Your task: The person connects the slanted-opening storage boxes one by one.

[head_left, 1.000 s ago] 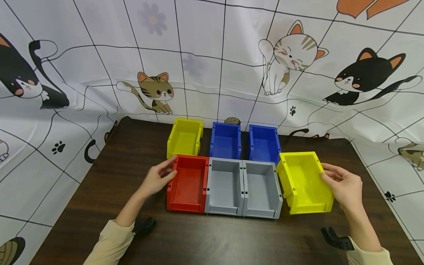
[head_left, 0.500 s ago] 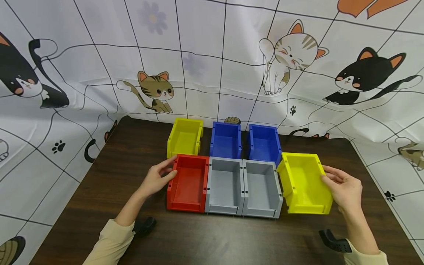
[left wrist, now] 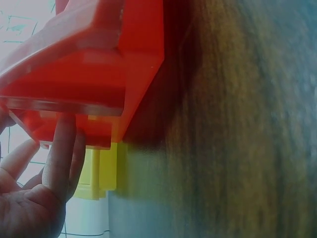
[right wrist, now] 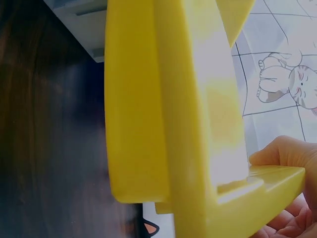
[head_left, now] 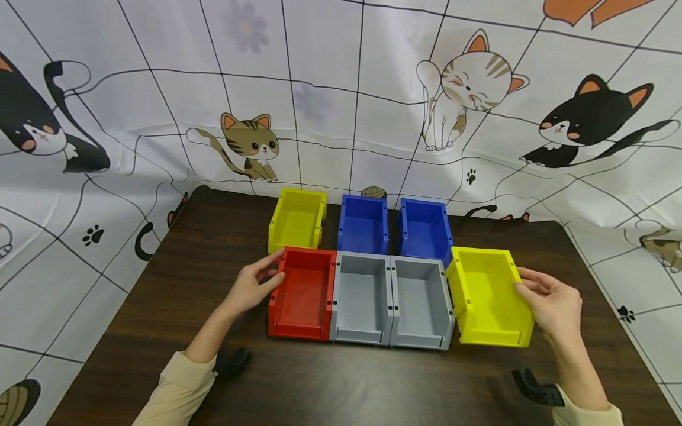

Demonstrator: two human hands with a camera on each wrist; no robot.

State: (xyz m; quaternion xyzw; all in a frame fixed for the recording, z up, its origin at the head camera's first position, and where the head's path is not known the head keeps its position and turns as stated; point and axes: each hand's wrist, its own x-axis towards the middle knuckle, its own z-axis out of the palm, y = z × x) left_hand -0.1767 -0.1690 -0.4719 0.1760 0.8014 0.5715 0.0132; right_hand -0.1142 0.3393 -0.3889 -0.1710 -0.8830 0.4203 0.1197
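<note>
A red storage bin (head_left: 303,299) is at the left end of the front row on the dark wooden table. My left hand (head_left: 254,286) holds its left wall, the thumb at the rim; the left wrist view shows fingers (left wrist: 60,153) against the side under the lip. Beside it are two grey bins (head_left: 363,302) side by side. My right hand (head_left: 554,302) pinches the right wall of a bright yellow bin (head_left: 490,293), thumb inside, other fingers outside. This yellow bin stands slightly askew at the right grey bin's side, and in the right wrist view it looks raised off the table.
Behind the front row stand another yellow bin (head_left: 297,222) at left and two blue bins (head_left: 363,226), with gaps between them. The table (head_left: 346,384) backs onto a white sheet (head_left: 330,106) printed with cats. Black straps (head_left: 535,387) are on both wrists.
The yellow bin in my right hand has shifted slightly left and toward me, the right hand moving with it. My left hand and the other bins keep their places.
</note>
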